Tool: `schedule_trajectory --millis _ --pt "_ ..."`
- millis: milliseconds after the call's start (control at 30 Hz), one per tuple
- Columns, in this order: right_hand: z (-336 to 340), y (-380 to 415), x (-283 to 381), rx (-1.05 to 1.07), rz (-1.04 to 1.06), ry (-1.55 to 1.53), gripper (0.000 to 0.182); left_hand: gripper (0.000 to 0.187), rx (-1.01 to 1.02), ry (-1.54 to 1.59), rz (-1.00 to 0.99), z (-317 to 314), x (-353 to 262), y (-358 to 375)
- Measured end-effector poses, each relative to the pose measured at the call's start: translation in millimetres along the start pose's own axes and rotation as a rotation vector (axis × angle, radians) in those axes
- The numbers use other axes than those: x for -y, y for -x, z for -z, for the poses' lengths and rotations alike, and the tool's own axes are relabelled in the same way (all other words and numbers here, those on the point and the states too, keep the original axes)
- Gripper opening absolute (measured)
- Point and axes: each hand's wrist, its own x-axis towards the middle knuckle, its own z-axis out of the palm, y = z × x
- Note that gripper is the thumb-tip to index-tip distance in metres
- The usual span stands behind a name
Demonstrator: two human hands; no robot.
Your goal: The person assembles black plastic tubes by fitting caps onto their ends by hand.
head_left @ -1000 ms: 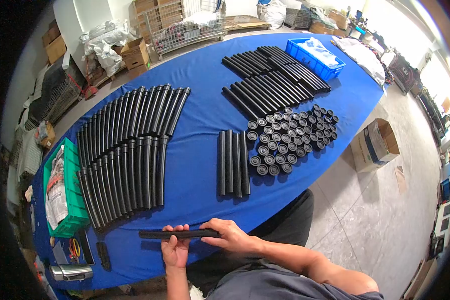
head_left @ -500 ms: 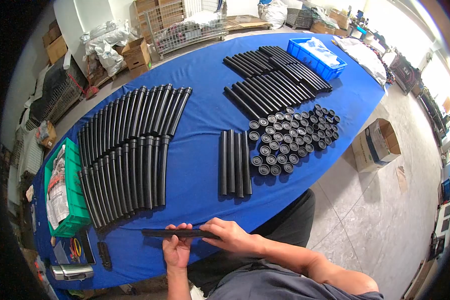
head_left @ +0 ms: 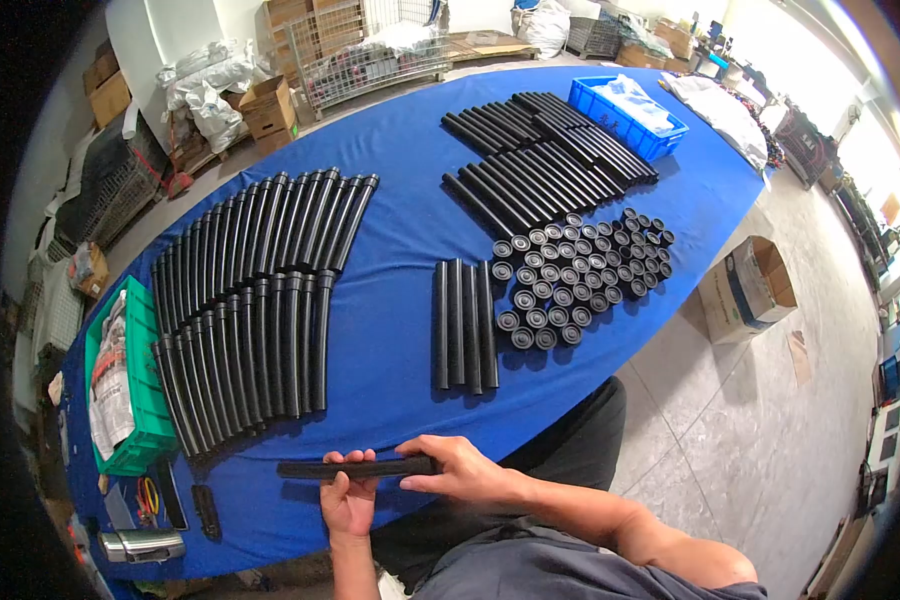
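Observation:
A black tube [head_left: 305,469] lies level across my left hand [head_left: 349,500], whose fingers wrap round its middle. At its right end my right hand [head_left: 457,470] grips a wider black end piece, with the thumb below and the fingers above. Beyond my hands, a few loose black tubes [head_left: 456,330] lie side by side on the blue cloth. Round black caps [head_left: 560,295] stand grouped to their right. Capped tubes [head_left: 292,345] lie in two rows at the left.
A green crate [head_left: 150,430] holding wrapped material stands at the left edge of the blue table [head_left: 390,240]. Near it are scissors [head_left: 148,497] and a silver object [head_left: 142,545]. Plain tubes [head_left: 530,180] and a blue bin [head_left: 660,145] lie farther back. A carton [head_left: 735,300] stands on the floor.
My right fingers have shifted on the tube's right end, and the wider end piece now shows between them. The tube and my left hand have moved slightly left in view.

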Motion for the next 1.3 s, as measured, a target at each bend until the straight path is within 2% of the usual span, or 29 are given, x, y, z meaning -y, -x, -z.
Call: schedule_trajectory --millis 100,133,233,333,433,467,567,667,767,800,900,933,1033,1067,1167,1267,1300 --pt "-3.5 2.1 -16.7 -0.029 0.1 0.113 0.04 0.031 -0.02 -0.017 0.015 -3.8 0.4 -0.5" --pt "-7.8 2.6 -19.8 -0.1 0.275 0.167 0.04 0.031 -0.04 -0.022 0.025 -5.5 0.2 -1.3" --pt "-10.8 3.4 -22.7 -0.131 0.391 0.222 0.04 0.032 -0.018 -0.007 0.043 -2.6 -0.2 -1.9" --pt "0.7 6.5 -5.1 -0.007 0.075 0.104 0.038 0.031 0.019 -0.024 0.03 -5.0 -0.5 -0.6" --pt "-4.9 9.3 -17.8 -0.065 0.149 0.162 0.038 0.032 -0.045 -0.054 0.035 -6.4 0.9 -1.1" --pt "-8.9 7.9 -22.6 -0.126 0.336 0.195 0.038 0.032 -0.042 -0.043 0.038 -5.4 0.5 -2.0" --pt "-6.9 7.7 -18.6 -0.111 0.368 0.216 0.038 0.031 -0.029 -0.014 0.04 -0.5 0.1 -2.5" --pt "10.0 2.6 15.8 0.069 -0.231 0.042 0.041 0.031 -0.012 -0.012 0.027 0.1 0.3 -1.4" --pt "-5.5 8.3 -23.3 -0.117 0.306 0.224 0.043 0.03 -0.025 -0.021 0.035 -2.8 -0.4 -3.2" --pt "-5.8 5.7 -23.2 -0.13 0.415 0.311 0.045 0.03 -0.027 -0.015 0.044 -2.2 -1.4 -3.6" --pt "-1.1 10.0 -10.9 -0.121 0.248 0.154 0.047 0.03 -0.03 0.004 0.043 1.8 -0.8 -0.8" --pt "6.4 8.6 5.2 0.003 -0.032 0.072 0.046 0.03 -0.026 0.01 0.039 2.1 -0.4 -0.6" --pt "-0.8 9.5 -16.5 -0.077 0.131 0.157 0.044 0.03 -0.027 -0.022 0.027 -2.6 1.0 -2.5" --pt "-4.8 8.9 -22.0 -0.113 0.27 0.168 0.041 0.03 -0.022 -0.03 0.033 -4.2 0.6 -3.0" --pt "-5.4 8.0 -18.5 -0.125 0.334 0.22 0.039 0.03 -0.015 -0.042 0.04 -4.8 -0.5 -1.6" --pt "7.3 5.9 0.8 0.048 -0.093 0.013 0.039 0.03 -0.006 -0.045 0.038 -4.7 -1.1 -0.7" --pt "4.2 7.2 -5.5 0.001 0.01 0.067 0.039 0.03 -0.004 -0.052 0.039 -7.0 -1.2 -1.1"
